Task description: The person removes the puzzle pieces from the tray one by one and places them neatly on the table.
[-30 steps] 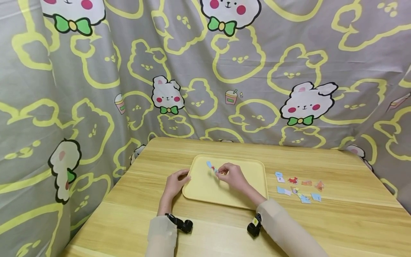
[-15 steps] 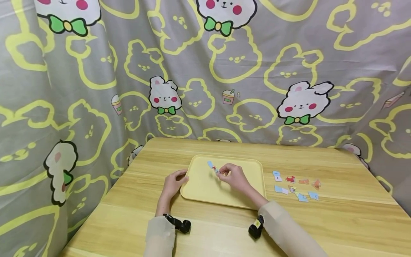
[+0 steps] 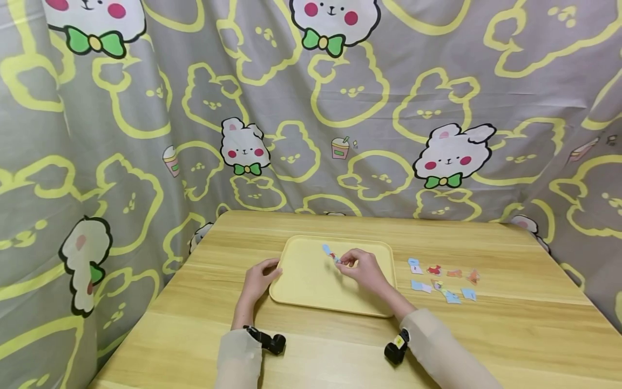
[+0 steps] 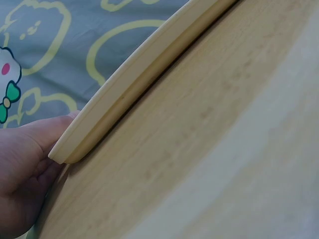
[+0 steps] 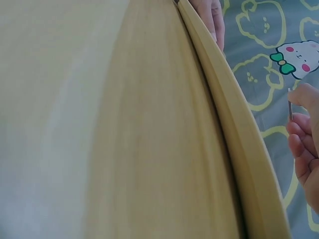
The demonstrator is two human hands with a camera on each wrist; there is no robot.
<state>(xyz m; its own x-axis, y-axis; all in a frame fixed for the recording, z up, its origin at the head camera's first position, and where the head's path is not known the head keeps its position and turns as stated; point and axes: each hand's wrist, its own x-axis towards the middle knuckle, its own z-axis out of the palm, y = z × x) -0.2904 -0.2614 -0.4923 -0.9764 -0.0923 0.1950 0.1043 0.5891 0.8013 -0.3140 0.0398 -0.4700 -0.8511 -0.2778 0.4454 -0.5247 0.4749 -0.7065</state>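
In the head view my right hand (image 3: 362, 268) is over the tray's right half. Its thumb and fingertips pinch a narrow blue, white and red puzzle piece (image 3: 331, 253); whether it is one piece or several joined cannot be told. From the right wrist view the puzzle piece (image 5: 290, 105) shows only as a thin edge between thumb and fingers, clear of the tray. My left hand (image 3: 257, 279) grips the left rim of the pale yellow tray (image 3: 311, 292). Its thumb lies by the top of the rim, with the fingers partly hidden in the left wrist view.
Right of the tray, several loose puzzle pieces (image 3: 453, 297) lie in two rough rows on the wooden table (image 3: 510, 324), some blue, some red and orange. A grey patterned curtain (image 3: 291, 97) hangs behind and at both sides. A small black camera sits on each wrist.
The right hand has shifted slightly to the right over the tray, carrying the puzzle piece. My left hand stays at the rim. The whole head view has drifted a little.
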